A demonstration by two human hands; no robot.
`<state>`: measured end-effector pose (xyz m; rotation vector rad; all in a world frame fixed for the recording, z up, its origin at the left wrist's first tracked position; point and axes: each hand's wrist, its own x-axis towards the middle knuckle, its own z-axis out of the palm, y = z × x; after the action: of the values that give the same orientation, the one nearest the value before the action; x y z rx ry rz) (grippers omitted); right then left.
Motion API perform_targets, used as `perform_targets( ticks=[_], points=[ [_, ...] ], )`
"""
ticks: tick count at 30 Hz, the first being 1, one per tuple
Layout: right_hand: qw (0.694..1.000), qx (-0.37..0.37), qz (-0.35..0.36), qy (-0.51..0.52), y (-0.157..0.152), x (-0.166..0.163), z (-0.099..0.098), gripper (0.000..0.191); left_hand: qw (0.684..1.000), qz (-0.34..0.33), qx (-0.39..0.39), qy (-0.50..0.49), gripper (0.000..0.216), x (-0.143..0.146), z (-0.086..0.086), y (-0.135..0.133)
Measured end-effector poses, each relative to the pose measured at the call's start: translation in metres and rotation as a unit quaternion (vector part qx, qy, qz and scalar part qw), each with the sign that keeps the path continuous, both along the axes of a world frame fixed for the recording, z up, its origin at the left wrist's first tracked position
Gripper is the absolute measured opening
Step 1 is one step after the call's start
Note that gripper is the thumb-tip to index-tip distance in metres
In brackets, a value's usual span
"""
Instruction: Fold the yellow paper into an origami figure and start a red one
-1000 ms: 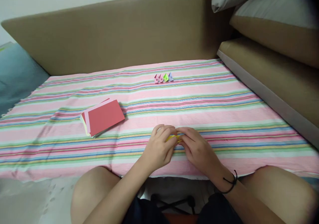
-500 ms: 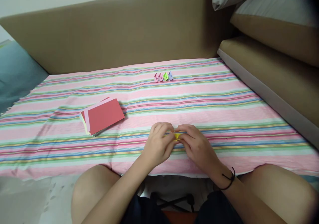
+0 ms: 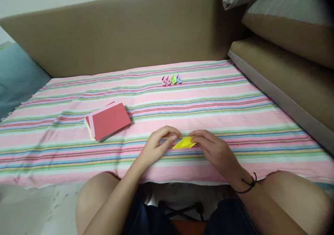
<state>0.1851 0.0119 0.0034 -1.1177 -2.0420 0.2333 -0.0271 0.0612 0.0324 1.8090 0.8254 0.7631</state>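
A folded yellow paper point(image 3: 184, 143), slanted and pointed at its left end, lies between my two hands just above the striped cloth. My right hand point(image 3: 215, 149) pinches its right end between thumb and fingers, which cover that end. Close to the paper's left point, my left hand point(image 3: 158, 144) has its fingers curved and its thumb apart from them, with nothing visible in its grasp. Further back stands a short row of small folded paper pieces: pink ones point(image 3: 166, 80), a green one point(image 3: 173, 79) and a bluish one point(image 3: 179, 78).
A stack of paper sheets point(image 3: 111, 121), red on top, rests to the left on the striped cloth point(image 3: 146, 106). Behind rises a brown backrest point(image 3: 130, 36). Cushions point(image 3: 284, 64) are piled along the right side, and a blue-green pillow point(image 3: 19, 78) is at far left.
My hands have moved apart, the left one off the yellow paper. More of the paper shows now, lying flatter and longer, held by my right hand.
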Motion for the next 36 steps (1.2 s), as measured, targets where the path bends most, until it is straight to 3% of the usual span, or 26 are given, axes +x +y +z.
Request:
perform_targets(
  ticks=[3, 13, 31, 36],
  points=[
    [1.000, 0.020, -0.002, -0.024, 0.001, 0.002, -0.001, 0.025, 0.996, -0.038, -0.082, 0.019, 0.022, -0.006, 0.004, 0.003],
    [0.994, 0.070, 0.002, -0.081, 0.000, 0.003, 0.001, 0.028, 0.979, -0.061, -0.192, -0.008, 0.022, -0.009, 0.004, 0.004],
    [0.987, 0.105, 0.027, -0.121, 0.000, -0.003, 0.001, 0.024, 0.987, -0.045, -0.133, 0.072, 0.037, -0.007, -0.002, 0.003],
    [0.989, 0.056, 0.049, -0.127, -0.002, -0.006, -0.005, 0.028, 0.988, -0.058, -0.102, 0.104, 0.035, -0.005, -0.005, 0.002]
  ],
)
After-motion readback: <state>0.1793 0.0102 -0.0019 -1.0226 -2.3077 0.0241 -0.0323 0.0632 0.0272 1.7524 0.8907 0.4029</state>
